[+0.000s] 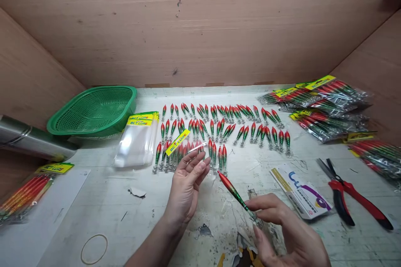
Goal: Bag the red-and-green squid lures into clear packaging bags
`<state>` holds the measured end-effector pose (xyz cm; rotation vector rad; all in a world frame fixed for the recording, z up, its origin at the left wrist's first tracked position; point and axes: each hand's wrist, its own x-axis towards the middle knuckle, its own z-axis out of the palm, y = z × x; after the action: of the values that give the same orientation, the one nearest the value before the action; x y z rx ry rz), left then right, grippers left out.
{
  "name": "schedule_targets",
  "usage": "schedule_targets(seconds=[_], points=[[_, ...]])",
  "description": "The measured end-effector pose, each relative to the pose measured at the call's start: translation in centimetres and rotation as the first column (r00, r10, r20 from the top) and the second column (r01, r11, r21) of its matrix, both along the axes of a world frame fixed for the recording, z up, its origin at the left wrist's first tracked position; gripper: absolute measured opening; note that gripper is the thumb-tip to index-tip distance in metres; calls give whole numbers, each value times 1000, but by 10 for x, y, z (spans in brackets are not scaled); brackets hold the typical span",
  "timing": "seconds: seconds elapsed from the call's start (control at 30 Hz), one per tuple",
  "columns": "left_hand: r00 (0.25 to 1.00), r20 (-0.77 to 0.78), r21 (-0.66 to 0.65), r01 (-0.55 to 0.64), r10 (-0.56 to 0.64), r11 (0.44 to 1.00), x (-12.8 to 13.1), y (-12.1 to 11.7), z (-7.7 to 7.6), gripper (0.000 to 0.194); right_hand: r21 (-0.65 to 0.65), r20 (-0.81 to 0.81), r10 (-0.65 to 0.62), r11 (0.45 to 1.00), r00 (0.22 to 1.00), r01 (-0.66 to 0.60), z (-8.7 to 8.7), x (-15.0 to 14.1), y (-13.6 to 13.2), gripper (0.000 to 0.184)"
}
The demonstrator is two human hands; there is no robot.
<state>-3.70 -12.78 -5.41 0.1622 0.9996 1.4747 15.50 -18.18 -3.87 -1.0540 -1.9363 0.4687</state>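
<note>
My left hand [188,187] is closed on a clear plastic bag with a yellow header [178,142] that reads BCT LURE. Through the clear film, red and green lures on the table show behind it. Between the thumb and fingers of my right hand [282,229] is a red and green fishing lure [233,190], gripped at its hook end, its red tip pointing up and left toward the bag. Lure and bag appear close, but I cannot tell whether they touch. Beyond my hands, several similar lures [224,130] lie in rows.
Flat bags [136,144] are stacked left of the rows, beside a green basket [125,112] and metal cylinder [34,137]. Filled lure packs [328,123] pile up at right. Red-handled pliers [352,196], a printed card [300,192] and a rubber band [94,249] lie nearer.
</note>
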Motion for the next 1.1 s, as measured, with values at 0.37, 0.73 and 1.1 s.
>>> schedule_targets(seconds=[0.37, 0.73, 1.1], points=[[999, 39, -66, -1, 4, 998, 0, -1, 2, 43, 33, -23, -58, 998, 998, 58, -9, -10, 5, 21], [983, -7, -34, 184, -185, 982, 6, -8, 5, 42, 89, -16, -118, 989, 993, 119, -9, -25, 20, 22], [925, -20, 10, 379, -379, 925, 3, -11, 5, 42, 28, -23, -65, 997, 998, 65, -10, -32, 25, 31]])
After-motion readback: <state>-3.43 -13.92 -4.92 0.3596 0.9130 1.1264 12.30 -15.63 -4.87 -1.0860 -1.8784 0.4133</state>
